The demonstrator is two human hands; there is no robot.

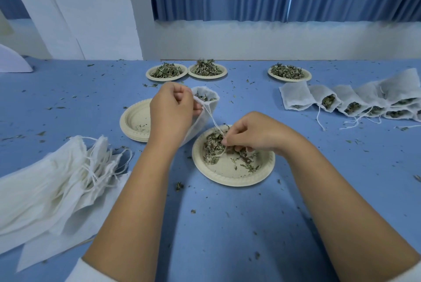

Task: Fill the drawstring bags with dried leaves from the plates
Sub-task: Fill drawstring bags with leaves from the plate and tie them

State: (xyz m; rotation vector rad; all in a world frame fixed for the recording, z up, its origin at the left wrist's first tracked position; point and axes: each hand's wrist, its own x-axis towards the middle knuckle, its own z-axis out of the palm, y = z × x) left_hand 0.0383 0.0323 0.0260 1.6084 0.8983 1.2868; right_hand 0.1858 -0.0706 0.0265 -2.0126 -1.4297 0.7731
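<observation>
Left hand (pixel 173 109) pinches the limp, featherlight drawstring bag (pixel 200 120) open at its rim, mid-frame; right hand (pixel 257 133) pinches crumbly dried leaves (pixel 211 148) off the plate (pixel 250 179).

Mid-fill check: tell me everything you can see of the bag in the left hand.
The bag is white, thin, gauzy-looking fabric; dried leaves show inside its open, upturned mouth. The left hand pinches the mouth's near rim, holding it tilted above the table. Its lower end hangs behind that wrist, beside the near plate. Its drawstring trails down to the right hand, which pinches leaves on that plate.
</observation>
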